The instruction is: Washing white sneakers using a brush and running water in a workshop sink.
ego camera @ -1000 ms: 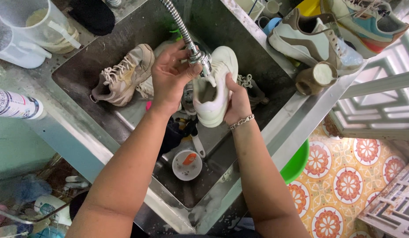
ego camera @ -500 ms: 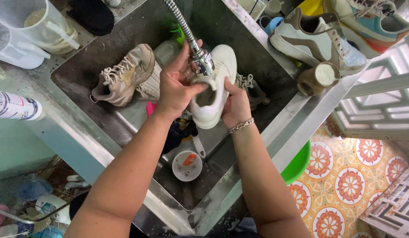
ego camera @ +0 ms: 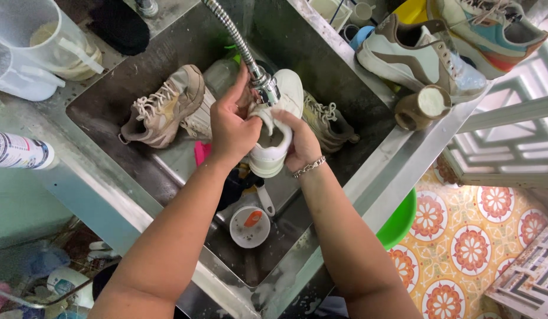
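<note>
The left hand [ego camera: 231, 129], which a second ago gripped the hose above the spray head [ego camera: 266, 88], now sits lower, its fingers curled over the heel opening of the white shoe [ego camera: 277, 131]. The right hand [ego camera: 302, 145] wraps further around the shoe's side, and the shoe is tipped a little more upright under the nozzle.
</note>
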